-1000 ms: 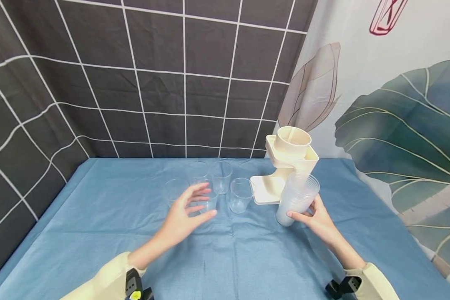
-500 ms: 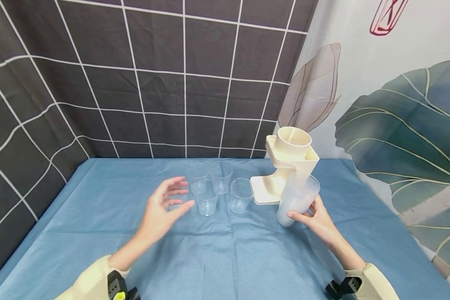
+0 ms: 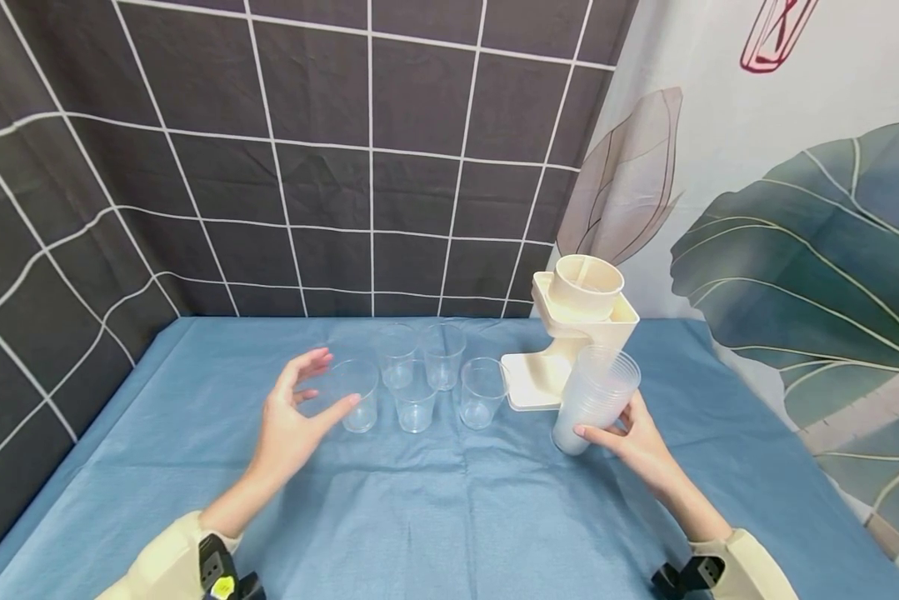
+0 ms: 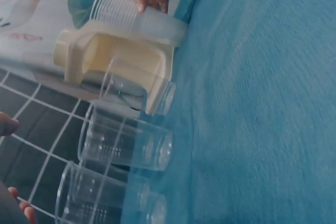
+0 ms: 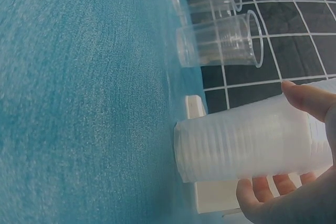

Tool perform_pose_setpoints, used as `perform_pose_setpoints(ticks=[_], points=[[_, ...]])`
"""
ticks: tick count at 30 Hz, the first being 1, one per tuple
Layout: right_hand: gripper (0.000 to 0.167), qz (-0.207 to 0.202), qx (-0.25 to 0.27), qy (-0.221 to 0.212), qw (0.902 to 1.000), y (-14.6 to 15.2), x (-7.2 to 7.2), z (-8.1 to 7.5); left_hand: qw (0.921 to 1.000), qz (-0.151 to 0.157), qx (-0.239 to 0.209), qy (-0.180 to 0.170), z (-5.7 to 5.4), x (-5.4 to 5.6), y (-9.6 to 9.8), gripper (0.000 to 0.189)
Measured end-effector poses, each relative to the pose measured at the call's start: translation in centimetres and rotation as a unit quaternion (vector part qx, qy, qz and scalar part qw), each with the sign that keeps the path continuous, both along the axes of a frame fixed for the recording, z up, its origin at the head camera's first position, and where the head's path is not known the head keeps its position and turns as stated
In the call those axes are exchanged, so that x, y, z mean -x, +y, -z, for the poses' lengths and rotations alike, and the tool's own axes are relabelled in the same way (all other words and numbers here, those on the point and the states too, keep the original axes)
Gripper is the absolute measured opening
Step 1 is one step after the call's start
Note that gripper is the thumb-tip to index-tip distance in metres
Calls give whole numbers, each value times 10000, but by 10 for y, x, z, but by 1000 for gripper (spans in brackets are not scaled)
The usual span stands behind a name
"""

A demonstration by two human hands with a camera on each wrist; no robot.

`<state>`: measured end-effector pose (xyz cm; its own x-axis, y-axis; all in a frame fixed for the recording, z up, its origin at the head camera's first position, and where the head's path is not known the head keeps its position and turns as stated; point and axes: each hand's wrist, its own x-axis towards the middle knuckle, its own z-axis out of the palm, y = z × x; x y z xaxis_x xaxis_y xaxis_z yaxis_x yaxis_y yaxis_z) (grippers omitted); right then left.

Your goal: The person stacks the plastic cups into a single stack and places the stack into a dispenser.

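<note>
Near the leftmost clear plastic cup (image 3: 357, 408), my left hand (image 3: 287, 425) is held with its fingers spread and nothing in them. Its thumb tip overlaps that cup in the head view; whether they touch I cannot tell. To the right stand more cups, among them a front middle cup (image 3: 415, 404) and a front right cup (image 3: 481, 398). Behind them are two back cups, one left (image 3: 397, 358) and one right (image 3: 443, 358). My right hand (image 3: 632, 437) grips a tall nested stack of plastic cups (image 5: 247, 142), tilted, its lower end at the tablecloth.
A cream-coloured holder (image 3: 542, 379) with a round top opening stands behind the cup stack. Blue cloth (image 3: 449, 517) covers the table. A dark curtain (image 3: 314, 183) with white grid lines hangs behind, and a leaf-print curtain (image 3: 801, 250) is at the right.
My left hand has moved left, away from the front middle cup, and the leftmost cup now shows more fully. My right hand and the cup stack have stayed put.
</note>
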<state>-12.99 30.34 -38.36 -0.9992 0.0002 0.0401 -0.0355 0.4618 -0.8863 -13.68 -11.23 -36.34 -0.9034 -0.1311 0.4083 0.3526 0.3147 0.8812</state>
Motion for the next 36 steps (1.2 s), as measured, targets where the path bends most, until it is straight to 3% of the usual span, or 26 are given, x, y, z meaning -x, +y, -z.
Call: perform_pose_setpoints(ticks=[5,13,27,36], points=[[93,-15,13,27,10000,0,-1,1,9986,-138,-8,-515,5,5,-6,69],[92,-19,-5,18,10000,0,-2,0,9855,336,-170,-1653,11,11,-10,82],[93,-23,-18,5,10000,-1,-1,0,9742,633,-255,-2151,21,22,-11,89],[92,-21,18,34,10000,-1,-1,-2,9710,841,-349,-2209,25,26,-8,86]])
